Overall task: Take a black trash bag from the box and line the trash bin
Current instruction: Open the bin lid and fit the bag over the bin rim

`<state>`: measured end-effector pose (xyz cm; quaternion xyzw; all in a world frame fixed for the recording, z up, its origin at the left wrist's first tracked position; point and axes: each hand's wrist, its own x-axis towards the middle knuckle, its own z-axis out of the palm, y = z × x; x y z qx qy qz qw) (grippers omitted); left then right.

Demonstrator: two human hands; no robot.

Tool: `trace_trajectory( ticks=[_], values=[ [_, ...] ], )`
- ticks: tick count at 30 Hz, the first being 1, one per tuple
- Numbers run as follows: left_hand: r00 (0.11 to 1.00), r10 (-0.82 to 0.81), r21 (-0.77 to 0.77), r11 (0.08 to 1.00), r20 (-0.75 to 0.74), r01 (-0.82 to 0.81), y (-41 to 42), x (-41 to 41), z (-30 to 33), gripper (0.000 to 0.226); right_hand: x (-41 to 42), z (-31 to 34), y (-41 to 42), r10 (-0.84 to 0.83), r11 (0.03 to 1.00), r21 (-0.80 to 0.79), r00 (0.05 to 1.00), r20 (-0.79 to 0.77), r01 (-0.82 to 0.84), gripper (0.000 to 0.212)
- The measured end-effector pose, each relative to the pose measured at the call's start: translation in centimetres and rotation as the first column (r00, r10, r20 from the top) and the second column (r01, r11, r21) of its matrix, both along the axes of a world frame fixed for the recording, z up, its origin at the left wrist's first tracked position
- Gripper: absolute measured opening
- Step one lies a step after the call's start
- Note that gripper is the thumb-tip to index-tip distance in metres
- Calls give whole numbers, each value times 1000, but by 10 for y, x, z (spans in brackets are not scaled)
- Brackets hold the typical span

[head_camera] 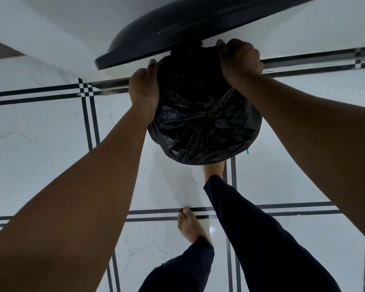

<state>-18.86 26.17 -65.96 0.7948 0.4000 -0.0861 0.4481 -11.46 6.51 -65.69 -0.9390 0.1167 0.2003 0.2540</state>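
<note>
A round trash bin stands on the floor below me, its mouth covered by a black trash bag (204,123) that drapes over the rim and bunches toward the middle. The bin's dark lid (177,24) stands raised behind it, tilted up. My left hand (143,89) grips the bag at the bin's left rim. My right hand (238,60) presses the bag over the far right rim, just under the lid. The bin's own wall is hidden by the bag. No box is in view.
White tiled floor (51,133) with black stripe borders lies all around. A white wall (51,28) rises behind the bin. My right foot (214,169) touches the bin's base and my left foot (190,226) stands behind it.
</note>
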Motion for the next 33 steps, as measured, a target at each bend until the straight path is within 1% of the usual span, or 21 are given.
trace_trajectory(
  ticks=[1,2,4,6,8,10,12,13,14,16,18,20,22,23,25,26,28,30,31,32,33],
  values=[
    [1000,10,-66,998,-5,-10,-2,-2,6,48,4,-2,0,-18,1000,-6,1000,-6,18,54],
    [999,25,-46,999,-34,-27,2,5,-9,49,7,-3,0,-27,1000,-7,1000,-12,27,54],
    [999,49,-67,997,-8,-49,4,2,-9,49,12,-7,-4,-44,999,3,998,-44,44,54],
    [984,165,-128,977,-63,-172,8,3,-17,41,16,-8,-8,-88,996,26,992,-95,91,49],
    [974,173,-107,976,-146,-189,13,0,-10,33,17,-6,-8,-146,989,7,986,-80,147,46],
    [988,103,84,992,-111,-94,16,-5,-12,35,4,-2,-7,-125,983,-128,989,75,134,43],
    [994,-61,456,890,89,14,12,-16,-8,31,-26,1,-11,43,974,-224,940,338,36,43],
    [960,-174,551,834,220,25,3,-21,-1,26,-41,4,-14,174,962,-267,885,432,-59,45],
    [897,-298,584,810,327,56,-8,-29,2,21,-56,3,-19,300,937,-310,827,475,-161,46],
    [810,-445,524,826,381,207,-36,-48,12,11,-76,-2,-28,516,848,-380,738,435,-369,51],
    [786,-536,410,821,309,398,-61,-69,12,6,-90,-8,-34,657,745,-426,678,330,-514,56],
    [757,-617,343,773,215,533,-77,-85,1,8,-95,-16,-39,722,676,-457,643,256,-578,60],
    [711,-702,363,676,52,641,-83,-88,-16,18,-89,-24,-43,737,652,-474,641,215,-591,64],
    [672,-737,400,595,-76,698,-83,-86,-25,27,-86,-28,-46,738,645,-481,648,191,-593,67],
    [572,-725,349,459,-384,817,-79,-78,-38,53,-81,-34,-51,748,618,-513,647,151,-595,71],
    [510,-697,272,432,-504,860,-77,-73,-43,68,-81,-37,-54,758,599,-531,638,135,-599,72],
    [331,-659,124,341,-676,932,-72,-65,-52,91,-81,-41,-59,776,573,-563,616,139,-595,73],
    [172,-611,42,221,-773,974,-70,-64,-60,99,-81,-44,-61,777,574,-577,610,158,-581,73],
    [135,-595,24,190,-792,982,-72,-63,-61,96,-80,-45,-61,775,576,-578,610,163,-578,73],
    [135,-588,31,184,-797,983,-74,-63,-63,89,-80,-45,-60,774,577,-582,611,165,-574,74],
    [182,-598,81,191,-780,978,-77,-63,-65,77,-80,-46,-60,776,573,-588,609,165,-571,75]
  ],
)
